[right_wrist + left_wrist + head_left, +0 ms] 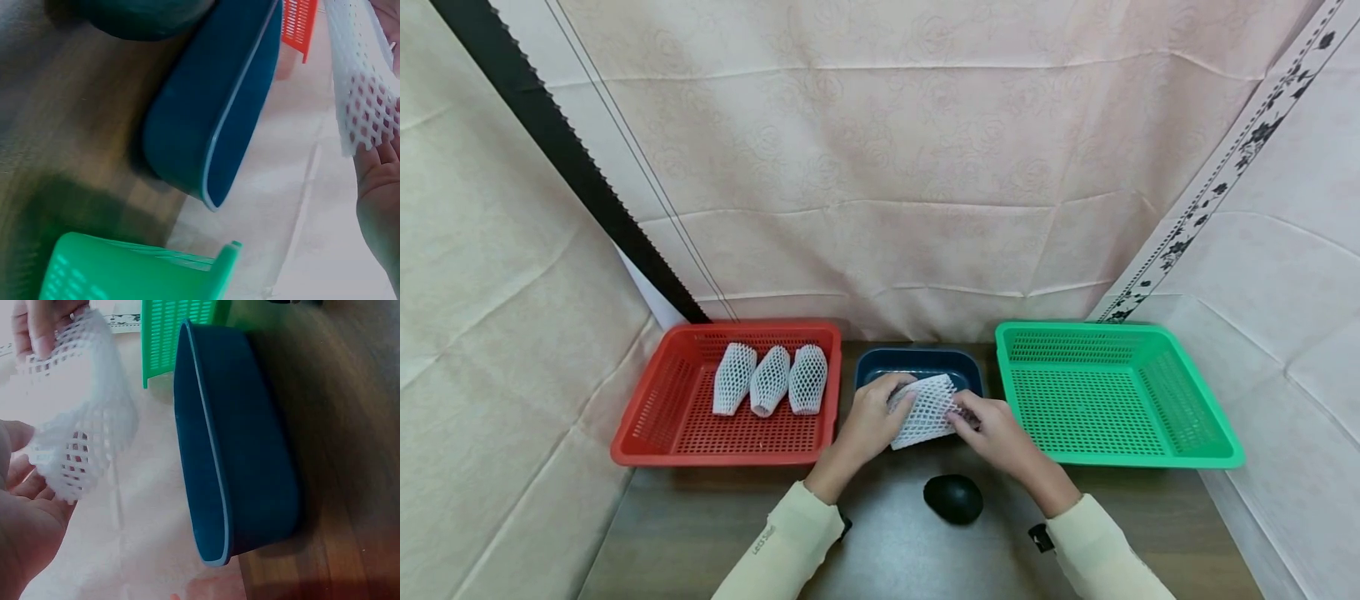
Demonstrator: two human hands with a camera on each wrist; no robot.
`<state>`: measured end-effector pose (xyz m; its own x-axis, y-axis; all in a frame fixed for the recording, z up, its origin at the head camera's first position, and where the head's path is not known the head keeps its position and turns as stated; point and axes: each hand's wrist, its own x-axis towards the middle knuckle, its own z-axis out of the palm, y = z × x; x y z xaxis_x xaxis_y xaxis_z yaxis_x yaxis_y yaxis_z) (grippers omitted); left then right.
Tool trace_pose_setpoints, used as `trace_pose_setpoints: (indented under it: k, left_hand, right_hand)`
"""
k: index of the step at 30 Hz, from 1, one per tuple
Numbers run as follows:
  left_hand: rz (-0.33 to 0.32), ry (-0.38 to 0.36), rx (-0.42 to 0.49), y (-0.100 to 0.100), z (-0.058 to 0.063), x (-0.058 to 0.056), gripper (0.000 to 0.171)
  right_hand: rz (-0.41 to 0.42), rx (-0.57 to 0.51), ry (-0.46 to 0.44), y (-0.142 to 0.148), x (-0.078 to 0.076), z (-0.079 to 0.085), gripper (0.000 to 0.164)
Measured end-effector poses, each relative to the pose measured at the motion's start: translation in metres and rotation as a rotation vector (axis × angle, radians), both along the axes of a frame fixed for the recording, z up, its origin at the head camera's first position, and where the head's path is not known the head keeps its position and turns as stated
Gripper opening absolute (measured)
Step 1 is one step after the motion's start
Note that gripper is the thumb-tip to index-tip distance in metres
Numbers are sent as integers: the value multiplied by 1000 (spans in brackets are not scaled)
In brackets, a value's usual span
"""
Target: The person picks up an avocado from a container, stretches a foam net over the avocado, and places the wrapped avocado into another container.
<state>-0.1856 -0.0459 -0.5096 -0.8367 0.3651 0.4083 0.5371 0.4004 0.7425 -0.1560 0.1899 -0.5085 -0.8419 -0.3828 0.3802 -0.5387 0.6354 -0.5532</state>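
A white foam fruit net (927,412) is stretched between my two hands above the front of the blue tray (917,358). My left hand (872,417) pinches its left end, the thumb on the near side. At the other end my right hand (997,433) grips the net's edge with thumb and fingers. The net looks flattish, and the left wrist view shows its mesh (75,459) spread near the left fingers. On the table nearer to me lies a dark, smooth, egg-shaped fruit like an avocado (953,499), with neither hand touching it.
To the left, a red basket (715,457) holds three white foam nets (770,382) side by side; whether anything is inside them I cannot tell. A green basket (1138,460) stands to the right. Behind them hangs a pale cloth (880,250).
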Motion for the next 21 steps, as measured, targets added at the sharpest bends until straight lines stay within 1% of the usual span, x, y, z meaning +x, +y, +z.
trace_pose_setpoints:
  k: [3,5,8,10,12,14,18,21]
  left_hand:
    - [-27,-80,1,0,-3,1,33]
    - [-43,-130,-10,0,-4,1,44]
    - [-54,-179,-45,1,-5,3,60]
    - [-42,-202,-83,3,-6,5,70]
    - [-23,-198,-132,5,-7,6,78]
    - [1,-178,-183,7,-8,7,84]
    - [40,-73,-285,12,-11,8,91]
    - [66,4,-337,15,-13,9,88]
  right_hand:
    - [20,-1,48,0,-1,4,10]
    - [31,-2,74,0,-3,5,10]
    - [37,-7,83,-1,-5,9,10]
    - [42,-12,81,-2,-6,10,12]
    - [45,-13,83,-3,-6,12,13]
    - [49,-14,89,-4,-6,13,14]
    - [55,-14,88,-7,-6,15,15]
    - [55,-15,68,-9,-5,16,17]
